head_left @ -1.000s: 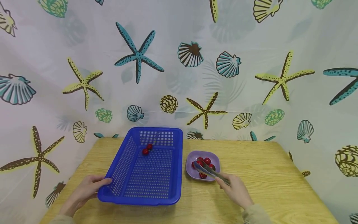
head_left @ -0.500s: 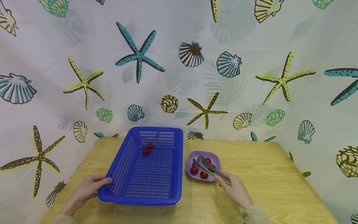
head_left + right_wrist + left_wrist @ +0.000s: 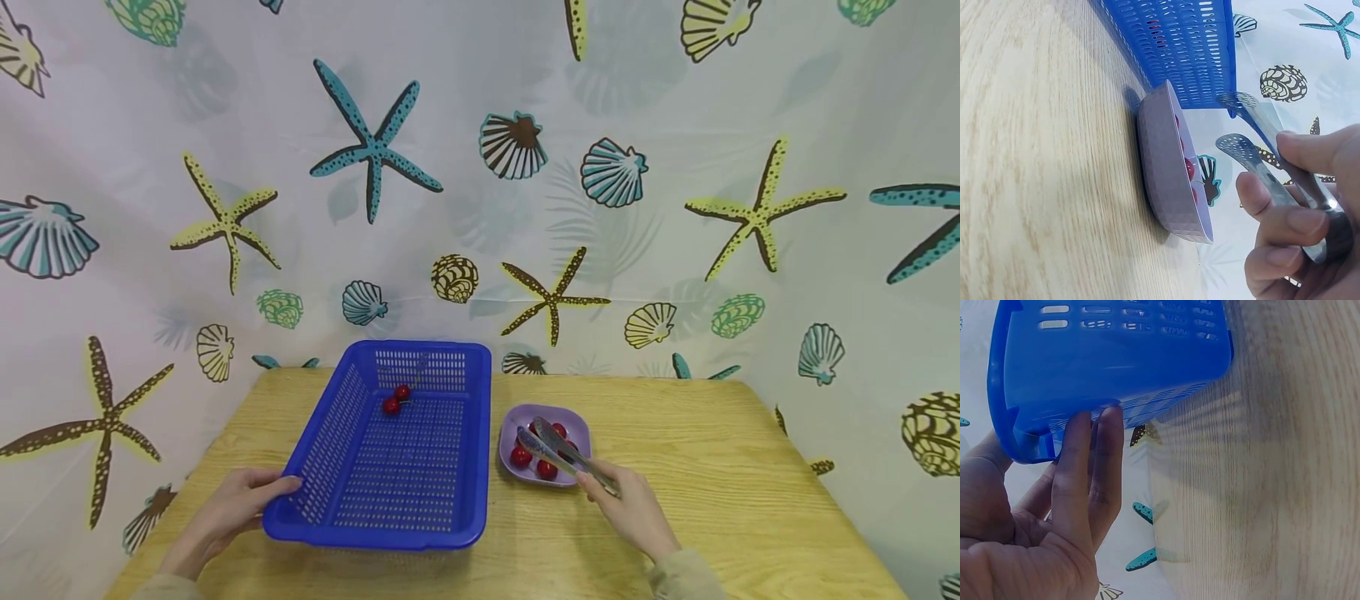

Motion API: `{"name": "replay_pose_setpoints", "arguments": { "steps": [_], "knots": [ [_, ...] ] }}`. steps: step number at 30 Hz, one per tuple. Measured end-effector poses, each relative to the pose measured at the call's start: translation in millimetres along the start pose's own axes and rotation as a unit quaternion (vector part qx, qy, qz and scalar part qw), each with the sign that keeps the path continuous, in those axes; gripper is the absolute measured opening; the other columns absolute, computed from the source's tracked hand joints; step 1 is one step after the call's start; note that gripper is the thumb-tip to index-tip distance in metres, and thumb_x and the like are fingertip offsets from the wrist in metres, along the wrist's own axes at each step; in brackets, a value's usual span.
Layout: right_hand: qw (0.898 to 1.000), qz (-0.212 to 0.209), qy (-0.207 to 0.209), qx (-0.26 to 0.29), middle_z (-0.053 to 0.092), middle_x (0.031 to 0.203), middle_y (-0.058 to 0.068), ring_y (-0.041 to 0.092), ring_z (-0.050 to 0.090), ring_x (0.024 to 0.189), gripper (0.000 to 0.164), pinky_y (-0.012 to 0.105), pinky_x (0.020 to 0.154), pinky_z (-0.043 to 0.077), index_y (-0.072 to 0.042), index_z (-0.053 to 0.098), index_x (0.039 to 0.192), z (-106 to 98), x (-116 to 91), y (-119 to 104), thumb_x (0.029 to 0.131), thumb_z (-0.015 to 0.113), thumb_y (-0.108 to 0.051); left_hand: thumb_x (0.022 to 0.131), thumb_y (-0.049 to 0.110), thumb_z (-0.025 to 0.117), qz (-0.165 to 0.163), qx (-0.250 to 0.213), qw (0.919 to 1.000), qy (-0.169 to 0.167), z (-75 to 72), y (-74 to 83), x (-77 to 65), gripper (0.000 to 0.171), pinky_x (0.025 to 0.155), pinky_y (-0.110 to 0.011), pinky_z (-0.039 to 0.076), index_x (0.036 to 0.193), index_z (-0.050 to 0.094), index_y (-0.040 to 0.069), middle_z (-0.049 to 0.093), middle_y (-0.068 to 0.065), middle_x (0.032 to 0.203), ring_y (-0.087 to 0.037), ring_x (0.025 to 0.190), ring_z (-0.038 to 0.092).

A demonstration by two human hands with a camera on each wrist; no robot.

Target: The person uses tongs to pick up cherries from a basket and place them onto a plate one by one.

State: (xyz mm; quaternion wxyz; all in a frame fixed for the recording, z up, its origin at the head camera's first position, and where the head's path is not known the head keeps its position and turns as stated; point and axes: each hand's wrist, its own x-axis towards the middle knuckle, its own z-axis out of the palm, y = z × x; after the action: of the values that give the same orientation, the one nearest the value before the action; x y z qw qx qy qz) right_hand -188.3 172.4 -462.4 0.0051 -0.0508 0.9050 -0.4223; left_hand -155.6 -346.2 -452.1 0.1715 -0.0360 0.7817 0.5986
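My left hand point(image 3: 238, 502) grips the near left corner of a blue plastic basket point(image 3: 474, 475), thumb over the rim. In the left wrist view the fingers point(image 3: 1072, 487) press against its outer wall. A pair of red cherries point(image 3: 391, 406) with stems lies in the basket's far left part. My right hand point(image 3: 636, 512) holds metal tongs point(image 3: 536, 443) over a small purple bowl point(image 3: 511, 437) of several red cherries point(image 3: 547, 470). The right wrist view shows the tongs point(image 3: 1259, 167) above the bowl's rim, tips spread, nothing between them.
Basket and bowl stand side by side on a wooden table point(image 3: 690, 467), a narrow strip of wood between them. A white curtain point(image 3: 480, 208) printed with starfish and shells hangs behind the table and along both sides.
The tongs were down among the cherries in the bowl a second ago; they have risen above them, and the cherries have shifted. My left hand and the basket stay put.
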Motion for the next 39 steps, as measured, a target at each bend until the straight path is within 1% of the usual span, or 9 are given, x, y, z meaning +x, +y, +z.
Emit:
{"name": "replay_pose_setpoints", "arguments": {
  "steps": [10,15,21,24,27,30,34,37,39],
  "knots": [
    [1.000,-0.005,0.013,0.005,0.075,0.089,0.012,0.019,0.068,0.077,0.051,0.022,0.055,0.042,0.006,0.060,0.134,-0.1,0.5,1.3,0.100,0.063,-0.031,0.104,0.026,0.054,-0.004,0.002,1.0000,0.002,1.2,2.6,-1.3,0.057,0.080,-0.036,0.064,0.136,0.048,-0.021,0.076,-0.011,0.109,-0.018,0.094,0.075],
    [1.000,-0.006,0.013,0.003,0.074,0.087,0.011,0.015,0.063,0.072,0.048,0.021,0.055,0.042,0.004,0.062,0.133,-1.5,1.9,1.0,0.099,0.064,-0.030,0.104,0.025,0.054,-0.007,0.002,1.0000,0.001,1.7,3.7,-1.0,0.056,0.080,-0.036,0.064,0.136,0.047,-0.021,0.076,-0.012,0.110,-0.019,0.094,0.075],
    [1.000,-0.006,0.001,0.008,0.075,0.091,0.012,0.018,0.066,0.077,0.052,0.022,0.057,0.043,0.005,0.060,0.134,-5.7,5.2,-2.4,0.100,0.062,-0.034,0.104,0.026,0.055,-0.014,0.003,0.9999,0.005,2.4,5.3,-1.5,0.057,0.081,-0.036,0.064,0.136,0.048,-0.020,0.076,-0.011,0.110,-0.019,0.095,0.075],
    [1.000,-0.019,0.000,0.002,0.077,0.096,0.012,0.020,0.070,0.082,0.052,0.026,0.065,0.050,0.004,0.060,0.135,-8.6,8.1,-5.4,0.101,0.061,-0.035,0.104,0.027,0.055,-0.012,0.005,0.9999,0.005,3.3,6.3,-2.0,0.058,0.082,-0.037,0.064,0.136,0.047,-0.020,0.076,-0.012,0.110,-0.019,0.095,0.075],
    [0.999,-0.037,0.002,-0.010,0.076,0.108,0.016,0.025,0.073,0.094,0.052,0.039,0.081,0.058,0.004,0.060,0.135,-11.5,10.5,-10.6,0.101,0.060,-0.036,0.103,0.028,0.056,-0.012,0.006,0.9999,0.007,3.9,6.6,-2.3,0.059,0.083,-0.037,0.063,0.137,0.047,-0.020,0.075,-0.012,0.111,-0.019,0.096,0.075],
    [0.998,-0.052,0.003,-0.025,0.072,0.121,0.021,0.032,0.071,0.109,0.054,0.051,0.095,0.057,0.005,0.059,0.136,-15.5,12.8,-18.4,0.102,0.058,-0.038,0.103,0.028,0.056,-0.010,0.009,0.9999,0.007,3.9,6.4,-2.2,0.060,0.083,-0.037,0.063,0.137,0.047,-0.021,0.075,-0.011,0.111,-0.019,0.097,0.074],
    [0.996,-0.073,0.004,-0.042,0.068,0.128,0.025,0.039,0.066,0.117,0.054,0.054,0.095,0.056,0.005,0.059,0.136,-20.4,17.7,-30.7,0.102,0.057,-0.038,0.103,0.028,0.056,-0.009,0.011,0.9998,0.010,3.0,5.9,-1.4,0.060,0.082,-0.037,0.064,0.136,0.047,-0.021,0.075,-0.012,0.111,-0.019,0.096,0.075],
    [0.994,-0.091,0.004,-0.053,0.073,0.119,0.018,0.029,0.072,0.101,0.052,0.043,0.086,0.058,0.000,0.060,0.137,-21.4,23.4,-39.9,0.102,0.058,-0.038,0.104,0.027,0.055,-0.009,0.012,0.9998,0.010,2.6,5.5,-1.1,0.059,0.081,-0.037,0.064,0.136,0.047,-0.021,0.075,-0.013,0.110,-0.020,0.095,0.075],
    [0.993,-0.098,-0.001,-0.060,0.077,0.103,0.011,0.019,0.068,0.083,0.050,0.033,0.074,0.054,-0.004,0.061,0.138,-21.3,27.6,-46.0,0.101,0.059,-0.039,0.104,0.026,0.055,-0.009,0.011,0.9999,0.009,2.8,5.4,-1.2,0.058,0.081,-0.037,0.064,0.136,0.047,-0.021,0.075,-0.013,0.110,-0.020,0.095,0.075]
  ]
}}
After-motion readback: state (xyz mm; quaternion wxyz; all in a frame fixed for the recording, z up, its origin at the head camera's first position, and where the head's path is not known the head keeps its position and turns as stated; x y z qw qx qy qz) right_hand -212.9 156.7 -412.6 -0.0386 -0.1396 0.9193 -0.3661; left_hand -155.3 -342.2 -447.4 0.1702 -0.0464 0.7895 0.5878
